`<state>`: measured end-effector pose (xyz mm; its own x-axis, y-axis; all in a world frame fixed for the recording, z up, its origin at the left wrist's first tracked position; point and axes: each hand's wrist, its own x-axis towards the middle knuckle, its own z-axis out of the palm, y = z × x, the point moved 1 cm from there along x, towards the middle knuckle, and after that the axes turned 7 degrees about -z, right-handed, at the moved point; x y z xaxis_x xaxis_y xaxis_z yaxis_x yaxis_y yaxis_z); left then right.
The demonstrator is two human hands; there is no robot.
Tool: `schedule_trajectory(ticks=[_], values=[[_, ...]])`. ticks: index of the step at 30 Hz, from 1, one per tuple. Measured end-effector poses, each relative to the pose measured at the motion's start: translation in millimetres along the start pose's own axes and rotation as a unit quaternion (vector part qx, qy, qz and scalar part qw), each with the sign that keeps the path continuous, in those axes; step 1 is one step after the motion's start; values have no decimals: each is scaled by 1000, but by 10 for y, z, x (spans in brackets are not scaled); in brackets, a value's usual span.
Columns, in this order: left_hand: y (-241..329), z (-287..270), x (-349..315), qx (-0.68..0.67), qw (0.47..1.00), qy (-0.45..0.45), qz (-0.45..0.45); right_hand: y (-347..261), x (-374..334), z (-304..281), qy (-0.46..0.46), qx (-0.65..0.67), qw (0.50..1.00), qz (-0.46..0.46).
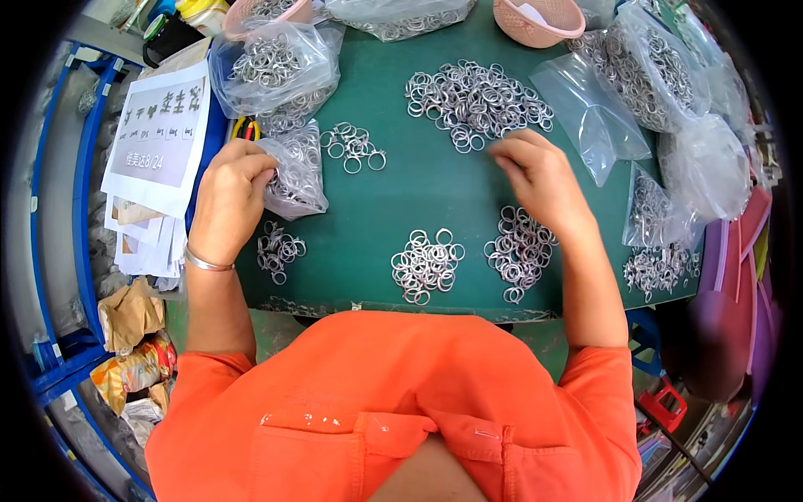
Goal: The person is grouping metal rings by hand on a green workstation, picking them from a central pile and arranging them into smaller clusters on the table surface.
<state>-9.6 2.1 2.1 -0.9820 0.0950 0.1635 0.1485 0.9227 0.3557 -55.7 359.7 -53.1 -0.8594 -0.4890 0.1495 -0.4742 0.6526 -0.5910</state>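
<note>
My left hand [230, 197] is closed, its fingertips against the edge of a clear plastic bag of metal rings [297, 171]. What it pinches, if anything, is hidden. To the right, my right hand [539, 180] has its fingers drawn together at the near edge of a large pile of grey metal rings [477, 100]. Anything between those fingertips is too small to make out. A small cluster of rings [353, 147] lies right of the bag. Nearer me are three more piles: a left pile [280, 251], a middle pile [427, 266] and a right pile [520, 251].
Ring-filled bags [272, 71] stand at the far left, others [644, 75] at the far right beside a flat clear bag [590, 109]. A pink basket [539, 23] sits at the back. Small parts [657, 269] lie at the right edge. Printed sheets [159, 138] border the green table [368, 205].
</note>
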Motion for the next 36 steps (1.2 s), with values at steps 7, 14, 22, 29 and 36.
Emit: schedule_trajectory(ticks=[7, 14, 22, 29, 36], values=[[146, 142, 32, -45, 997, 63, -1, 6, 17, 177, -45, -1, 985, -169], [169, 124, 15, -55, 992, 114, -29, 167, -166, -25, 69, 110, 990, 44], [1055, 869, 236, -233, 962, -5, 146, 47, -233, 281, 80, 20, 997, 1], [1225, 1663, 457, -217, 962, -27, 162, -239, -434, 141, 185, 98, 978, 24], [1222, 1407, 344, -352, 928, -56, 107, -303, -548, 198, 245, 180, 952, 43]])
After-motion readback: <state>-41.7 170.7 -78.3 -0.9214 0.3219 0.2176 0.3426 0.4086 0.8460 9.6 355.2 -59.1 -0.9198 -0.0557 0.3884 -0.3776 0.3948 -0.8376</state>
